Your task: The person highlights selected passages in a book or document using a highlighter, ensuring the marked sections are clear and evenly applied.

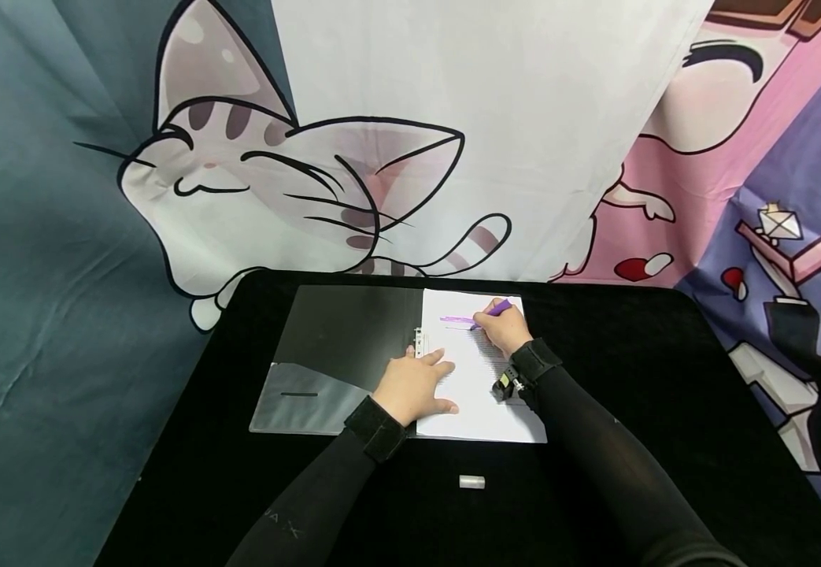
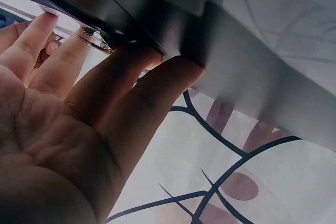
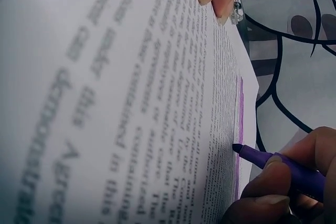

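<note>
The right hand [image 1: 504,329] pinches a purple marker [image 1: 501,307] at one o'clock on the page [image 1: 477,421]; the left hand [image 1: 414,386] spreads at nine o'clock. Should it lift, the page could slide mid-stroke.

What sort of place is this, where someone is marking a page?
Probably an indoor corner set up for desk work; I can't tell whose. A black table holds an open folder with printed paper, and what looks like cartoon-patterned cloth hangs behind it.
</note>
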Motion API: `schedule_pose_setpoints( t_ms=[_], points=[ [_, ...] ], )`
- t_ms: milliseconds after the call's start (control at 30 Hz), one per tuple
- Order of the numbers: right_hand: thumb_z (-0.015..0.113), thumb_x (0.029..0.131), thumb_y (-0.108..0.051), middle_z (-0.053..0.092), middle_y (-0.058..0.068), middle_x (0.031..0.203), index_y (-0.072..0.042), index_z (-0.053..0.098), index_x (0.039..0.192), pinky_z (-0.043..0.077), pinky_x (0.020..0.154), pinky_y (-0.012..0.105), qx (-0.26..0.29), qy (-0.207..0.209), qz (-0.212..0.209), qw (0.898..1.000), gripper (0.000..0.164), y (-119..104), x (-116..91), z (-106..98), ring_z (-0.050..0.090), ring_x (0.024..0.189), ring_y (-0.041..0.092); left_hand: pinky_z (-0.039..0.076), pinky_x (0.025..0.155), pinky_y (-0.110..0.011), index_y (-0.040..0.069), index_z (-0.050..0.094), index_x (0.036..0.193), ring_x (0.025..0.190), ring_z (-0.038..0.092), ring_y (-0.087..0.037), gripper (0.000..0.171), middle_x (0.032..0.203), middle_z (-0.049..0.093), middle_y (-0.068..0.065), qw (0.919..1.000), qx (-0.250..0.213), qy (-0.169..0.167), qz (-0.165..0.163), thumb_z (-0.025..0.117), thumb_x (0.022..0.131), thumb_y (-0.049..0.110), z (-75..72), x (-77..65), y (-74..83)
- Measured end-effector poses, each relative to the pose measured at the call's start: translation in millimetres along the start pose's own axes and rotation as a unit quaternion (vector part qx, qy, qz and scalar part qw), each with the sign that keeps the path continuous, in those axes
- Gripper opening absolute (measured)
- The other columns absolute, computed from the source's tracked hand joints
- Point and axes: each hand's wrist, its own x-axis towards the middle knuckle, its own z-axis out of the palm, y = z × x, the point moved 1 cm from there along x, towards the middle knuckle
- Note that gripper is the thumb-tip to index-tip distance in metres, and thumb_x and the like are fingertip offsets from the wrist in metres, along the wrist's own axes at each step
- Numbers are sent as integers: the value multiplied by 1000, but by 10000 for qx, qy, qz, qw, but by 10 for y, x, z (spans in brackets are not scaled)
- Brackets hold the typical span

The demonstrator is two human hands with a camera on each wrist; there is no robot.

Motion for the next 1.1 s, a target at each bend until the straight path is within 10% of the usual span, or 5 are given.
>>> schedule_pose_setpoints(
  t_ms=[467,1100],
  points=[
    [78,92,-16,63,4,61,-11,64,84,38,46,32,136,-5,-103,9999,17,554,568,30,53,53,19,65,99,-75,36,71,156,141,66,-63,87,170,62,1,9999,-130,0,11,85,84,82,33,14,-20],
    [80,91,-14,61,3,58,-12,62,82,37,48,34,270,19,4,9996,20,471,460,0,52,53,19,64,101,-76,36,70,157,141,66,-62,88,171,61,2,9999,-76,45,51,85,83,82,89,36,-49]
  ],
)
